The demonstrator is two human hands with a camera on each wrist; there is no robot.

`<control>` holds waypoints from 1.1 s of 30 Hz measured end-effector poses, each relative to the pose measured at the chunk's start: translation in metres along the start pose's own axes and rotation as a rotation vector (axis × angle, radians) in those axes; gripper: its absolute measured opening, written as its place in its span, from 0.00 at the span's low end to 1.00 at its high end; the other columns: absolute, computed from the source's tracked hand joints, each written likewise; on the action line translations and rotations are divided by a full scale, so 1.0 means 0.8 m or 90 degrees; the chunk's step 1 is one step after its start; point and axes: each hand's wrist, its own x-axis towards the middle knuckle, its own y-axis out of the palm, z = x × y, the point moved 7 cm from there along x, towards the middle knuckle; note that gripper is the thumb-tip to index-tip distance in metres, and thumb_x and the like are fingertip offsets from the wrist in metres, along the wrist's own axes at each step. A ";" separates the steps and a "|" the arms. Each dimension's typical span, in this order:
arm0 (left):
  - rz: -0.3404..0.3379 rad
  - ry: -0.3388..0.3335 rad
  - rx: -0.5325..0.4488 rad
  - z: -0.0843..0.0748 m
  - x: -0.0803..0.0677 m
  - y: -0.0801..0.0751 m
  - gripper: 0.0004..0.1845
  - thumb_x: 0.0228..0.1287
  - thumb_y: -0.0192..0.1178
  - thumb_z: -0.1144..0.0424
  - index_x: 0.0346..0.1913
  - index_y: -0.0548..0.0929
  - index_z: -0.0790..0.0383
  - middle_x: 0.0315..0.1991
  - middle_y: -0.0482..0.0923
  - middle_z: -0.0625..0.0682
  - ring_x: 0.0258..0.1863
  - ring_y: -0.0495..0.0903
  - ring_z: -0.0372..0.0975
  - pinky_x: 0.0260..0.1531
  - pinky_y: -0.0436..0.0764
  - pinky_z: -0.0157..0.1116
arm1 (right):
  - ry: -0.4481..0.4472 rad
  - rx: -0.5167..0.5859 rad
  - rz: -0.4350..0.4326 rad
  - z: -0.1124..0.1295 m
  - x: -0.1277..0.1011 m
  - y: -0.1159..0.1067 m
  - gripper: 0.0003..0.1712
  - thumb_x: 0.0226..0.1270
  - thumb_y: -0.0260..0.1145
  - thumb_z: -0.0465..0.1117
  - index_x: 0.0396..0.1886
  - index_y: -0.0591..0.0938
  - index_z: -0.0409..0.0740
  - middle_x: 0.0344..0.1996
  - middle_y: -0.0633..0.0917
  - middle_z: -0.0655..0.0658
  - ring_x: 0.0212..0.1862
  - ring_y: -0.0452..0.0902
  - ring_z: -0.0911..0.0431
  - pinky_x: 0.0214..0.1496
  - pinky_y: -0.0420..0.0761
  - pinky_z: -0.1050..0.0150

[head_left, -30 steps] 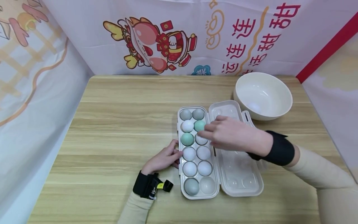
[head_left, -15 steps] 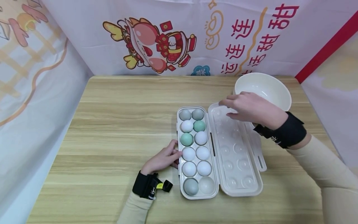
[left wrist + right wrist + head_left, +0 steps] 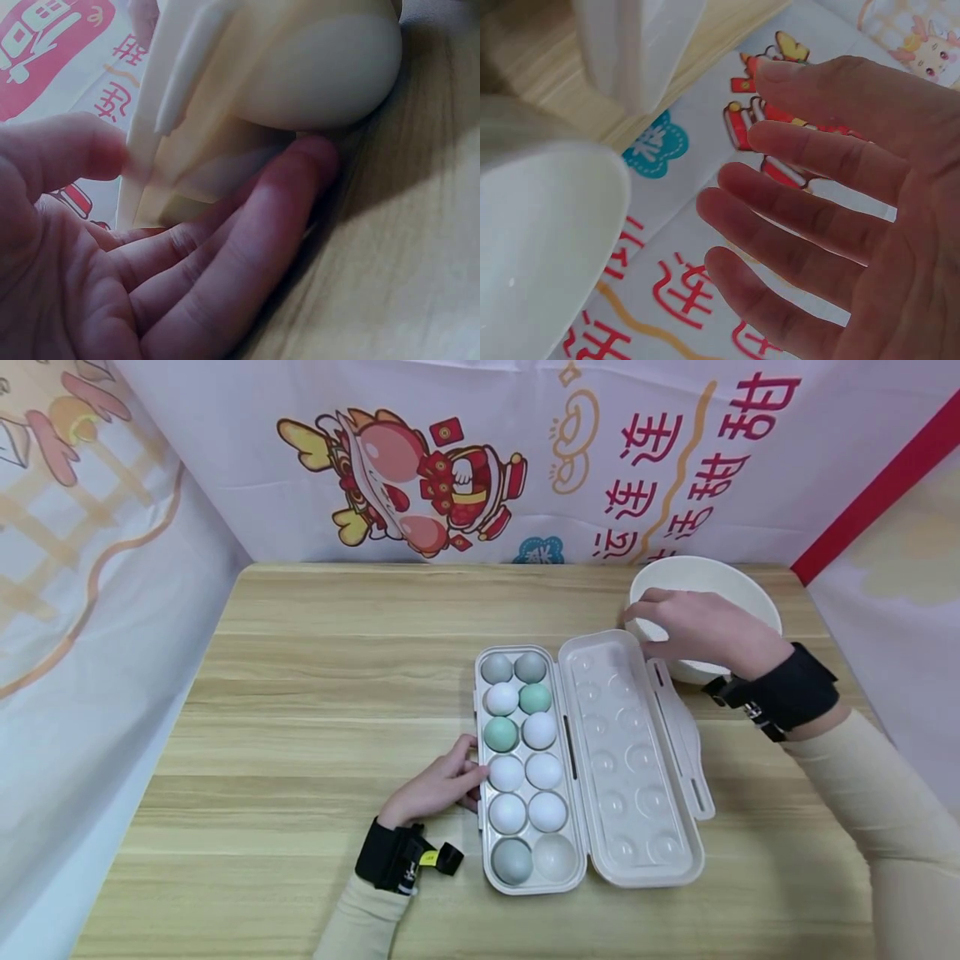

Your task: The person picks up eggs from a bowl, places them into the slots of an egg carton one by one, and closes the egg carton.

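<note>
An egg carton (image 3: pixel 570 747) lies unfolded on the table, its tray filled with white, pale grey-blue and green eggs (image 3: pixel 507 772). One cup (image 3: pixel 556 857) at the near right holds no egg. My left hand (image 3: pixel 435 787) grips the tray's left side; in the left wrist view its thumb is at the rim and its fingers curl under the cups (image 3: pixel 322 67). By the left rim of a white bowl (image 3: pixel 712 572) is my right hand (image 3: pixel 693 625). Seen from the right wrist, that hand (image 3: pixel 817 202) is empty, its fingers loosely spread. It hides much of the bowl's inside.
The carton's dimpled lid (image 3: pixel 630 760) lies flat to the right of the tray, its latch flap (image 3: pixel 682 739) folded outward. Wooden table top (image 3: pixel 337 693) stretches to the left. A printed cloth (image 3: pixel 262 468) hangs behind the far edge.
My right hand has moved from above the tray's eggs, across the lid, to the bowl's rim. My left hand has stayed at the tray's side.
</note>
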 end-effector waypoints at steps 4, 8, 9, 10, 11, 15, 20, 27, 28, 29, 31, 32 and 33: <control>0.001 -0.002 0.002 0.000 0.000 0.000 0.14 0.76 0.46 0.65 0.58 0.60 0.65 0.37 0.81 0.60 0.33 0.83 0.45 0.34 0.84 0.45 | 0.011 0.003 0.019 -0.023 0.005 0.004 0.24 0.55 0.74 0.36 0.52 0.80 0.35 0.49 0.78 0.34 0.46 0.77 0.43 0.49 0.79 0.45; 0.000 0.000 0.001 -0.002 -0.001 -0.001 0.14 0.76 0.46 0.65 0.58 0.60 0.65 0.36 0.81 0.60 0.33 0.83 0.45 0.34 0.84 0.45 | 0.028 0.032 0.062 -0.047 0.013 0.010 0.25 0.55 0.74 0.36 0.53 0.79 0.34 0.48 0.79 0.32 0.47 0.77 0.41 0.49 0.78 0.44; 0.001 0.000 0.000 -0.002 -0.002 -0.001 0.14 0.76 0.46 0.65 0.58 0.60 0.65 0.36 0.81 0.60 0.33 0.83 0.44 0.34 0.84 0.45 | 0.034 0.043 0.076 -0.053 0.016 0.013 0.25 0.55 0.74 0.36 0.53 0.79 0.34 0.48 0.79 0.32 0.47 0.77 0.40 0.49 0.78 0.44; 0.001 0.000 0.000 -0.003 -0.002 -0.001 0.14 0.76 0.46 0.65 0.58 0.60 0.65 0.36 0.81 0.60 0.33 0.83 0.44 0.34 0.84 0.45 | 0.039 0.057 0.090 -0.060 0.018 0.017 0.25 0.55 0.74 0.36 0.53 0.79 0.34 0.47 0.80 0.32 0.48 0.76 0.40 0.49 0.78 0.44; 0.001 0.000 -0.001 -0.002 -0.002 -0.001 0.14 0.76 0.46 0.65 0.58 0.60 0.65 0.36 0.81 0.60 0.33 0.82 0.44 0.34 0.84 0.45 | 0.044 0.072 0.106 -0.068 0.020 0.021 0.25 0.56 0.74 0.36 0.53 0.78 0.34 0.47 0.80 0.31 0.48 0.76 0.39 0.49 0.78 0.44; 0.005 0.000 -0.004 -0.001 -0.001 -0.001 0.15 0.76 0.47 0.65 0.58 0.60 0.66 0.36 0.81 0.60 0.32 0.82 0.44 0.34 0.84 0.45 | 0.083 0.118 0.171 -0.097 0.024 0.042 0.25 0.57 0.73 0.37 0.53 0.77 0.34 0.47 0.79 0.30 0.49 0.75 0.38 0.50 0.77 0.43; 0.008 -0.001 -0.009 -0.001 -0.001 0.001 0.15 0.76 0.47 0.64 0.59 0.59 0.66 0.36 0.81 0.61 0.31 0.82 0.43 0.33 0.84 0.45 | 0.089 0.139 0.221 -0.119 0.026 0.061 0.26 0.59 0.71 0.40 0.54 0.76 0.34 0.46 0.79 0.31 0.47 0.75 0.40 0.48 0.76 0.44; 0.007 0.000 -0.009 -0.001 -0.002 0.003 0.15 0.76 0.47 0.65 0.59 0.59 0.65 0.36 0.81 0.60 0.31 0.82 0.44 0.33 0.84 0.46 | 0.103 0.161 0.279 -0.125 0.024 0.071 0.27 0.60 0.71 0.43 0.55 0.75 0.35 0.46 0.78 0.31 0.48 0.73 0.40 0.49 0.74 0.43; 0.006 -0.002 -0.007 -0.001 -0.002 0.002 0.15 0.76 0.47 0.65 0.59 0.60 0.65 0.35 0.81 0.60 0.31 0.82 0.44 0.33 0.84 0.46 | 0.109 0.166 0.292 -0.127 0.024 0.073 0.28 0.60 0.71 0.43 0.56 0.75 0.34 0.47 0.78 0.31 0.49 0.72 0.39 0.50 0.74 0.42; 0.005 -0.002 -0.007 -0.001 -0.002 0.002 0.15 0.76 0.47 0.65 0.59 0.60 0.65 0.35 0.81 0.60 0.31 0.82 0.44 0.33 0.84 0.46 | 0.111 0.169 0.304 -0.128 0.023 0.075 0.28 0.60 0.70 0.43 0.56 0.74 0.34 0.47 0.77 0.29 0.50 0.72 0.39 0.50 0.74 0.42; 0.003 -0.004 -0.007 0.000 -0.002 0.001 0.15 0.76 0.47 0.65 0.58 0.60 0.65 0.34 0.81 0.59 0.30 0.82 0.43 0.33 0.84 0.46 | 0.120 0.185 0.332 -0.131 0.023 0.080 0.30 0.60 0.69 0.43 0.57 0.73 0.32 0.48 0.76 0.28 0.50 0.72 0.37 0.51 0.73 0.41; 0.002 -0.005 -0.008 0.000 -0.001 0.001 0.15 0.76 0.47 0.65 0.58 0.60 0.65 0.34 0.80 0.59 0.30 0.82 0.43 0.33 0.84 0.45 | 0.122 0.193 0.347 -0.132 0.023 0.083 0.30 0.60 0.69 0.42 0.58 0.72 0.31 0.48 0.76 0.27 0.50 0.72 0.37 0.52 0.74 0.41; 0.001 -0.007 -0.007 0.000 -0.001 0.001 0.14 0.76 0.47 0.65 0.58 0.60 0.65 0.34 0.80 0.59 0.30 0.82 0.43 0.33 0.84 0.45 | 0.130 0.207 0.365 -0.134 0.022 0.087 0.31 0.60 0.68 0.42 0.58 0.71 0.30 0.48 0.76 0.27 0.51 0.72 0.36 0.52 0.73 0.40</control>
